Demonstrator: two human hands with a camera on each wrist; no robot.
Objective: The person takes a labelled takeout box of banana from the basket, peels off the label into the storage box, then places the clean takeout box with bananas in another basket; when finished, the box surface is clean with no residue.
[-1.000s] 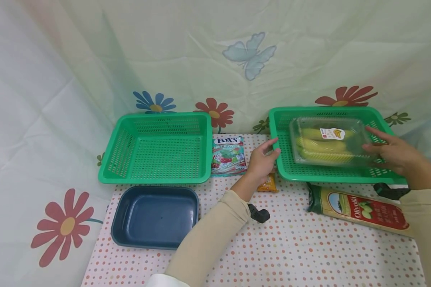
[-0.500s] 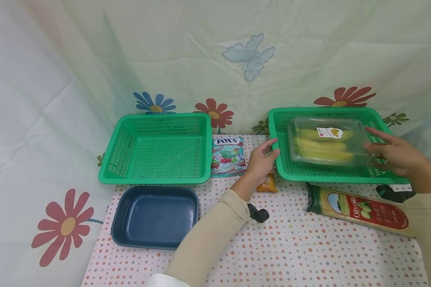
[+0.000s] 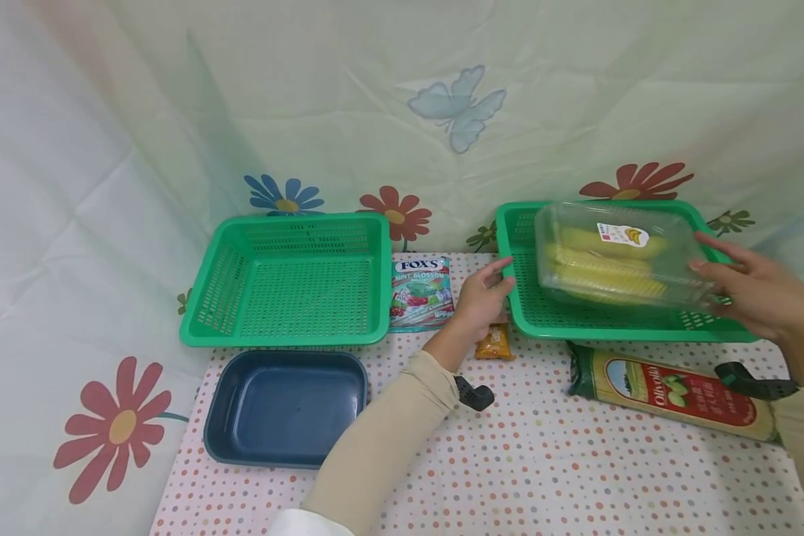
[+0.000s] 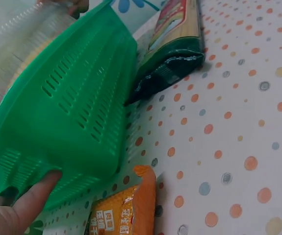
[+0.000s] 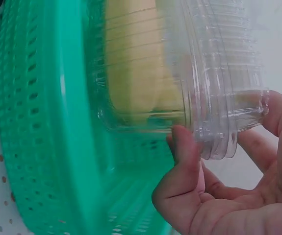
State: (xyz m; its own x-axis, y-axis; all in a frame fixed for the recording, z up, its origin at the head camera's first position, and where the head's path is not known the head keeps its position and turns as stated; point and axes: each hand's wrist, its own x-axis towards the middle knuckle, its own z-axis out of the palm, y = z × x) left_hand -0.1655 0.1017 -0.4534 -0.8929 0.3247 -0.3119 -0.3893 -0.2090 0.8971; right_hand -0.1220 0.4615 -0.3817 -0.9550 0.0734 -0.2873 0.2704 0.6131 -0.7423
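Observation:
My right hand (image 3: 764,286) grips the right end of a clear plastic box of bananas (image 3: 596,260), which bears a white banana label. In the right wrist view, thumb and fingers pinch the lidded end of the box (image 5: 214,98). The box is tilted above the right green basket (image 3: 616,333), its right end higher than the basket floor; whether its left end touches the basket I cannot tell. My left hand (image 3: 479,301) touches that basket's left side from outside. In the left wrist view a finger (image 4: 40,191) lies straight against the basket wall (image 4: 77,112).
A second green basket (image 3: 288,340) stands at the left, with a dark blue tub (image 3: 284,409) in front. Between the baskets lie a FOX'S candy bag (image 3: 420,294) and a small orange packet (image 3: 494,342). An Olivoilà pasta pack (image 3: 677,391) lies before the right basket.
The box of bananas has risen and tilted in my right hand, which moved slightly right and down in the view. My left hand has stayed at the basket's side.

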